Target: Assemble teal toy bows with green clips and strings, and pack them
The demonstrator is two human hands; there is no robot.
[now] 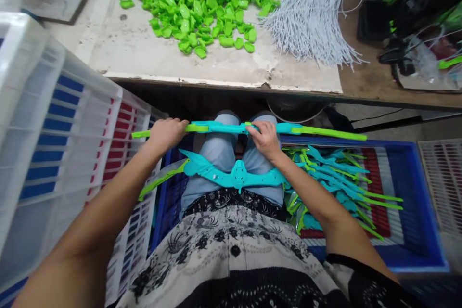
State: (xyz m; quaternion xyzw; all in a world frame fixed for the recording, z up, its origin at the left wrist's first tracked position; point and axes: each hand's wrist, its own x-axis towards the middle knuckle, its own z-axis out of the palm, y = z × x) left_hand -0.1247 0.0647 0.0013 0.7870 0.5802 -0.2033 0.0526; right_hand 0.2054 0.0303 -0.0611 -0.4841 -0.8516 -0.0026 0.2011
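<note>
I hold a long teal and lime-green plastic toy bow [224, 128] level above my knees. My left hand [166, 133] is wrapped round its left arm near the green tip. My right hand [266, 137] grips it near the middle. A second teal bow [231, 175] with a green tip lies across my lap, untouched. Beside my right leg, a blue crate [415, 187] holds a heap of several more teal and green bows [335, 178].
A worn white tabletop [144, 53] lies ahead, carrying a big pile of small green plastic pieces [202, 0] and a bundle of pale cords [317, 19]. White slatted crates [54, 125] stand stacked at my left. Dark clutter sits far right.
</note>
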